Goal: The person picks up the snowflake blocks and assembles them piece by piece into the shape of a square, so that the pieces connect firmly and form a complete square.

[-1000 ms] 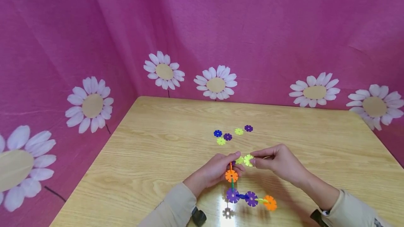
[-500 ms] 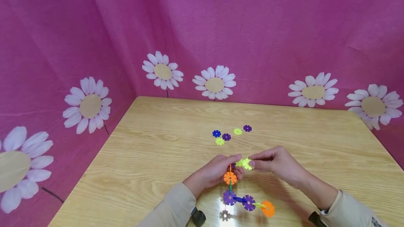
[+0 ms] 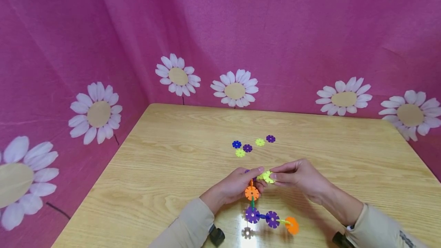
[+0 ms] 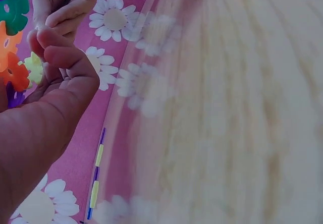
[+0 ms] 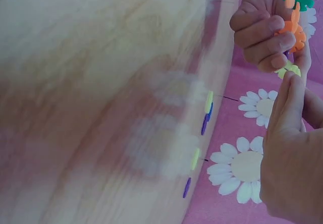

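In the head view my left hand grips one end of a chain of slotted plastic discs, thumb on top. From it hang an orange disc, a green disc seen edge-on, a purple disc, a blue link, a second purple disc, and a yellow and an orange disc at the tail. My right hand pinches a bright yellow disc between thumb and fingers. That disc overlaps another yellow piece at the left fingertips. Fingers partly hide where the two meet.
Beyond the hands, several loose discs lie flat on the wooden table: a blue one, two purple and two yellow. A pink curtain with white daisies stands along the table's back and left edges.
My right hand has shifted slightly left, bringing the yellow disc closer to my left fingertips, so the two yellow pieces overlap more. The left hand stays nearly in place and the chain sways a little.
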The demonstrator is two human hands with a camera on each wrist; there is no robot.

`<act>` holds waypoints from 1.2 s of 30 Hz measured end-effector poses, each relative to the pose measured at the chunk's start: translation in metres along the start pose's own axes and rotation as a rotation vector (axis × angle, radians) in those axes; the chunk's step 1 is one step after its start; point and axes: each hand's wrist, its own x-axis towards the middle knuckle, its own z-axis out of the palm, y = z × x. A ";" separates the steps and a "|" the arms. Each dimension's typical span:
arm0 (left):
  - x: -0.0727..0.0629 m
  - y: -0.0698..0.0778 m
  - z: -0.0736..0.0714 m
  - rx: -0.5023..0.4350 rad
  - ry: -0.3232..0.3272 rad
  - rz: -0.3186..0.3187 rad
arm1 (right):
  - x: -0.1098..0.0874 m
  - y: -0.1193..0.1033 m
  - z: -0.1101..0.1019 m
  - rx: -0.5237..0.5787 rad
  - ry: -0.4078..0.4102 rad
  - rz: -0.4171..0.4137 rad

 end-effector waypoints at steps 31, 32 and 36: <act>0.000 0.005 0.007 -0.004 0.037 -0.002 | 0.007 -0.007 -0.006 -0.002 -0.035 0.044; 0.000 0.005 0.007 -0.014 0.030 -0.008 | 0.007 -0.006 -0.006 0.000 -0.046 0.045; 0.002 0.003 0.007 -0.039 0.016 -0.020 | 0.010 -0.005 -0.005 0.029 -0.076 0.052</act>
